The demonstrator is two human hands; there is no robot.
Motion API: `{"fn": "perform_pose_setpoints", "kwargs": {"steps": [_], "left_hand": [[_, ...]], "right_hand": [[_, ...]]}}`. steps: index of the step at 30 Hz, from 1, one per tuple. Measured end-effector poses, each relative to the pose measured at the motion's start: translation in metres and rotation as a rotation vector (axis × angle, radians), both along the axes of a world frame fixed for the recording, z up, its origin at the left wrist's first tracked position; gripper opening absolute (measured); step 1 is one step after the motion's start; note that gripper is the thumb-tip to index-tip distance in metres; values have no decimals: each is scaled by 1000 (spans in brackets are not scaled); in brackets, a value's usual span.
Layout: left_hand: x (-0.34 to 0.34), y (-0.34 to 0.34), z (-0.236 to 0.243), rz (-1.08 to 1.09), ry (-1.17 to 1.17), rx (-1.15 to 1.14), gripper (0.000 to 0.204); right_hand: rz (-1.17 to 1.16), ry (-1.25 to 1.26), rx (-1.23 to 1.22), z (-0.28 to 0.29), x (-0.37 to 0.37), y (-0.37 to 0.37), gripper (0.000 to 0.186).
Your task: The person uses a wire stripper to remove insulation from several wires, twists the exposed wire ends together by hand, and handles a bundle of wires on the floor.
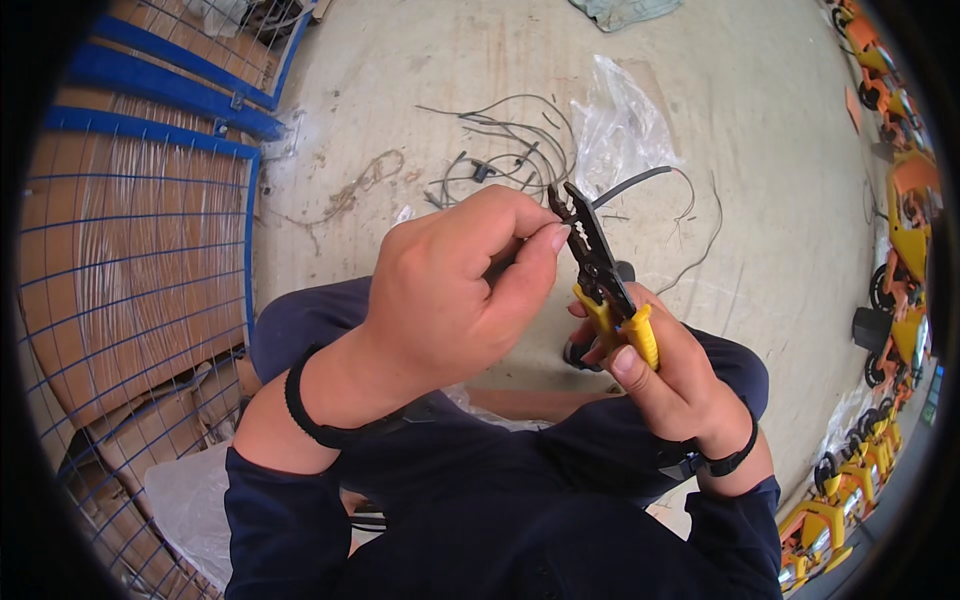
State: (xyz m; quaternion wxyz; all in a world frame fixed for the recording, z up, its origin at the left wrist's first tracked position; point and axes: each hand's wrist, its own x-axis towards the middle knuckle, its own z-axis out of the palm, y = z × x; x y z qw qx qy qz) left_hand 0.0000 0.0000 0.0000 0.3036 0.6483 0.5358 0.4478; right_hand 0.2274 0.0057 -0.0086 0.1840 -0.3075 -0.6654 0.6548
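In my right hand point(665, 365) are wire strippers point(600, 275) with yellow handles and black toothed jaws, which point up and away from me. The jaws are parted. My left hand point(455, 275) is closed in a pinch, its thumb and forefinger right against the left side of the jaws. Behind the jaws, in line with these fingertips, a dark grey cable point(635, 182) runs out to the right. Thin wires, one of them reddish, hang from its far end. The fingers and jaws hide the cable's near end.
Loose cables point(515, 135) and short cut pieces lie on the concrete floor ahead, beside a clear plastic sheet point(620, 120). A blue wire-mesh cage point(150, 120) with wrapped cardboard stands at the left. Yellow and orange wheeled machines point(910, 250) line the right side.
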Motion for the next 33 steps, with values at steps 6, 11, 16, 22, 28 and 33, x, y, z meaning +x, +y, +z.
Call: {"fn": "perform_pose_setpoints", "kwargs": {"steps": [6,11,16,22,28,33], "left_hand": [[0,0,-3,14,6,-1,4],[0,2,-7,-90,74,45,5],[2,1,-8,-81,95,63,5],[5,3,-12,-85,117,63,4],[5,1,-11,-75,119,40,4],[5,2,-10,-97,110,73,6]], "right_hand": [[-12,-32,61,0,-2,1,56],[4,-241,30,1,0,2,52],[-68,-325,-154,10,-3,2,37],[-83,-191,-222,-1,-2,-4,34],[-92,-296,-122,8,-6,-3,32],[-135,-229,-37,3,-6,-6,27]]}}
